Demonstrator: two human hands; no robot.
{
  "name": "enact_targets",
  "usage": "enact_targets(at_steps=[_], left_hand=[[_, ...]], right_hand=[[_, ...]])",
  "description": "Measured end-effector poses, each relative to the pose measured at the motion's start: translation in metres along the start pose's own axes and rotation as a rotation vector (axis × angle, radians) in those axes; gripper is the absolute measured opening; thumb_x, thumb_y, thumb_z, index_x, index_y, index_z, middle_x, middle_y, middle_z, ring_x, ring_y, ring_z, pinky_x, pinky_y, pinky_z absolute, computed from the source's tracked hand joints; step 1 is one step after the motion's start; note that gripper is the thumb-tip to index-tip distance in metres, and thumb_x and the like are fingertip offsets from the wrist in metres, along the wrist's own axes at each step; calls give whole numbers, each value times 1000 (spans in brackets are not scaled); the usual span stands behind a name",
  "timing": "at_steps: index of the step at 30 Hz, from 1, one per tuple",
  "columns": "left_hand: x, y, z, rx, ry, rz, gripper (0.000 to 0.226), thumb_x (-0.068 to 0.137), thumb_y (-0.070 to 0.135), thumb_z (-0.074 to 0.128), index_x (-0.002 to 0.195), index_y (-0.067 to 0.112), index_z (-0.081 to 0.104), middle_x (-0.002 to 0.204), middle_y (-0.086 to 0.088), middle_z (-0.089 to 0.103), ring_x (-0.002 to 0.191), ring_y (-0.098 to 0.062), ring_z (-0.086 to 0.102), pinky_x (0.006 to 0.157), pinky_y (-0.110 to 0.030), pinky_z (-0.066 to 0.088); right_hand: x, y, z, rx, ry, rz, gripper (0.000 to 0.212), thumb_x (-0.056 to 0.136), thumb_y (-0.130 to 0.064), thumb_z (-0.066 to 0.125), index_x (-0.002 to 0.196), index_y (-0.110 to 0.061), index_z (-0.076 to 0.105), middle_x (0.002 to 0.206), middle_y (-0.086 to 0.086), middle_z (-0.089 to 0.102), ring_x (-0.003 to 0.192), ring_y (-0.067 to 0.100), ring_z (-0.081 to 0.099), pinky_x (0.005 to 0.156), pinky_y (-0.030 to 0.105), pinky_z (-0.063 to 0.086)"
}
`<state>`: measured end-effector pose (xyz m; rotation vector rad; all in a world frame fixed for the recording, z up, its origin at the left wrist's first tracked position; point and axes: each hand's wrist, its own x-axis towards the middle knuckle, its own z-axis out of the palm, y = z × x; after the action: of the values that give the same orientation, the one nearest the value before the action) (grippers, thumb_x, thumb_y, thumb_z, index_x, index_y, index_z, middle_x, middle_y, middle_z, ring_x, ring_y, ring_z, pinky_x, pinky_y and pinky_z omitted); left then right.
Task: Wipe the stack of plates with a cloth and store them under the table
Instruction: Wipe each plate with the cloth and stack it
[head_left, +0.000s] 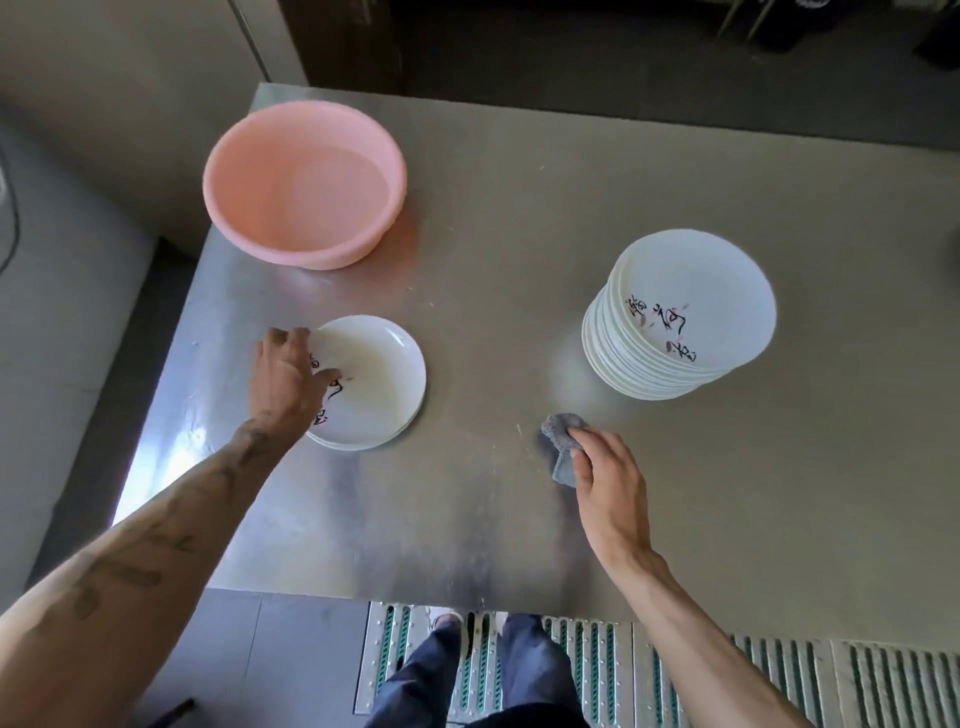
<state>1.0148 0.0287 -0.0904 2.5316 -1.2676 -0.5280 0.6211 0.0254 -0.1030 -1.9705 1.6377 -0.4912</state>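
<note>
Head view shows the left hand (291, 374) gripping a glossy plate (374, 384) by its rim, likely slippery and breakable, while the right hand (610, 478) pinches the soft cloth (561, 441).

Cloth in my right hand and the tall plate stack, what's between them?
Only bare table separates cloth and plate stack, per the head view.

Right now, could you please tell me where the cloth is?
In the head view, the right hand holds the cloth over the table, nearer than the tall plate stack and right of the plates the left hand holds.
</note>
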Motion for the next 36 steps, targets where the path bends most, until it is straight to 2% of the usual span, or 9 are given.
enact_targets(at_steps=[2, 8, 12, 16, 23, 27, 31, 33, 36], left_hand=[[10, -2, -4, -161, -11, -98, 56, 76, 8, 89, 124, 2, 62, 123, -26, 55, 107, -37, 55, 72, -28, 52], [16, -9, -12, -335, -31, -285, 36, 78, 4, 85, 110, 5, 68, 109, -16, 70, 90, -31, 65, 75, -37, 54], [10, -3, -18, -352, -37, -224, 28, 81, 5, 84, 104, 8, 68, 104, -11, 67, 88, -27, 62, 64, -26, 51], [1, 22, -16, -362, -82, -99, 24, 82, 6, 82, 101, 10, 68, 96, -6, 68, 83, -24, 62, 64, -28, 46], [-45, 97, 42, -402, -236, 161, 24, 82, 3, 79, 88, 22, 65, 85, 0, 73, 57, -9, 68, 53, -19, 56], [-70, 120, 75, -400, -317, 221, 19, 86, 6, 74, 92, 19, 62, 86, -5, 72, 70, -24, 71, 61, -41, 63], [-80, 122, 92, -310, -330, 338, 19, 91, 14, 73, 108, 13, 64, 102, -5, 71, 89, -27, 69, 72, -32, 55], [-83, 112, 95, -282, -358, 433, 43, 89, 25, 78, 128, 12, 64, 121, -6, 65, 108, -27, 62, 90, -37, 53], [-92, 86, 98, -104, -417, 620, 99, 78, 60, 79, 156, 12, 41, 152, -7, 48, 135, -27, 46, 114, -43, 38]], right_hand=[[-1, -1, -1, 0, 2, 0, 30, 99, -5, 57, 125, -13, 68, 125, -1, 65, 112, 20, 60, 98, 24, 43], [-3, -5, 0, 16, 15, 7, 29, 100, -5, 57, 126, -12, 69, 123, 0, 65, 112, 20, 60, 100, 25, 44], [-3, -7, -1, 24, 20, 0, 29, 100, -5, 56, 126, -8, 68, 123, 4, 65, 113, 25, 61, 99, 40, 50], [0, -14, -8, 42, 52, -24, 29, 101, -5, 55, 127, -9, 68, 123, 2, 65, 112, 24, 61, 99, 38, 50], [6, -14, -23, 35, 116, -52, 31, 100, -5, 56, 130, -10, 66, 128, -1, 63, 116, 20, 60, 100, 31, 48], [1, -9, -18, 20, 85, -48, 32, 101, -7, 56, 131, -10, 66, 129, 0, 63, 116, 22, 59, 101, 36, 50], [-4, -5, -5, -33, 48, -58, 32, 98, -7, 61, 129, -10, 67, 128, 0, 64, 113, 24, 60, 98, 34, 51], [-7, -2, 3, -93, -3, -62, 32, 98, -11, 64, 129, -11, 68, 128, 0, 64, 113, 24, 60, 96, 35, 53], [-6, 2, 14, -166, -72, -83, 34, 96, -18, 68, 130, -12, 68, 130, 1, 61, 114, 26, 57, 94, 44, 53]])
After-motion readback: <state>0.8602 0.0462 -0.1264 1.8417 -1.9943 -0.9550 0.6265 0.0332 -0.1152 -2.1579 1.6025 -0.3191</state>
